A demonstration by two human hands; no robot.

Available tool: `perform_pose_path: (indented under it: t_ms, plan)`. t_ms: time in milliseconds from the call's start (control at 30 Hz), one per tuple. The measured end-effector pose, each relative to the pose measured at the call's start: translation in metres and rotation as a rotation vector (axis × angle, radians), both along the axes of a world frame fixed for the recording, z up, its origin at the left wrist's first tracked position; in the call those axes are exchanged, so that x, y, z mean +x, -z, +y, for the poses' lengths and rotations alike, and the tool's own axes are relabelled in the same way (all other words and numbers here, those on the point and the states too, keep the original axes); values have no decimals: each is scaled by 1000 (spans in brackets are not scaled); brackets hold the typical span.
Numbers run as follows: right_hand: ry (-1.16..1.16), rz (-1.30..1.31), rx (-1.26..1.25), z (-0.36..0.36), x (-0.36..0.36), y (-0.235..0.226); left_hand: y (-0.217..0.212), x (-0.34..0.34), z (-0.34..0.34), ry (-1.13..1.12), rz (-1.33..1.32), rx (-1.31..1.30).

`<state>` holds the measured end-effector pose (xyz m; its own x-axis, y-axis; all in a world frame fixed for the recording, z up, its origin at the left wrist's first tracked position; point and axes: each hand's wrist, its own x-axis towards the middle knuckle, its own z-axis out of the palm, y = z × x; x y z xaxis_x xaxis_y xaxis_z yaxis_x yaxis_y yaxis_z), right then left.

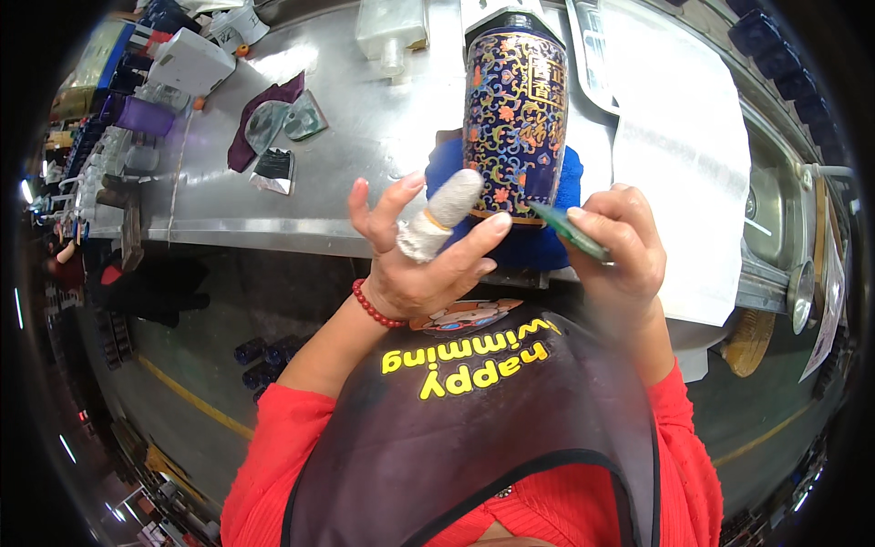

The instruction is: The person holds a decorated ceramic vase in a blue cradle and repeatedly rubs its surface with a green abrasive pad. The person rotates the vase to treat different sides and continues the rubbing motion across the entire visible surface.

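Observation:
A dark blue jar (510, 118) with a colourful floral pattern and gold characters lies on its side on a blue cloth (570, 178) at the table's front edge. My left hand (424, 237) is beside the jar's near end, fingers spread and holding nothing; a grey-white cloth sleeve covers one finger. Whether its fingertips touch the jar I cannot tell. In my right hand (620, 242), a thin green flat piece (570, 232) is pinched between thumb and fingers. Its tip points at the jar's near right edge, and contact there is unclear.
On the metal table (346, 155), a purple cloth (251, 118), greenish flat pieces (305, 117) and a foil packet (272, 170) lie to the left. A clear bottle (392, 32) is behind. White sheeting (679, 173) covers the right side, next to a sink (770, 210).

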<state>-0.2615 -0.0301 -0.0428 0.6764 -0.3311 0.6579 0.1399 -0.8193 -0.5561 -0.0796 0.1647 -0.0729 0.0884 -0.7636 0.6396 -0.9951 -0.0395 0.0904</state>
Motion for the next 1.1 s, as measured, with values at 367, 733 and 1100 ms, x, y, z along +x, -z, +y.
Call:
perform_pose_path:
  t_ms: [367, 733, 1100]
  plan:
    - [44, -4, 99, 2, -7, 1, -4, 6, -10, -4, -52, -92]
    - [-221, 35, -255, -1, 2, -10, 0, 11, -4, -11, 26, -77]
    - [-186, 49, -149, -4, -2, -11, -11, 15, -24, -95, 133, 39]
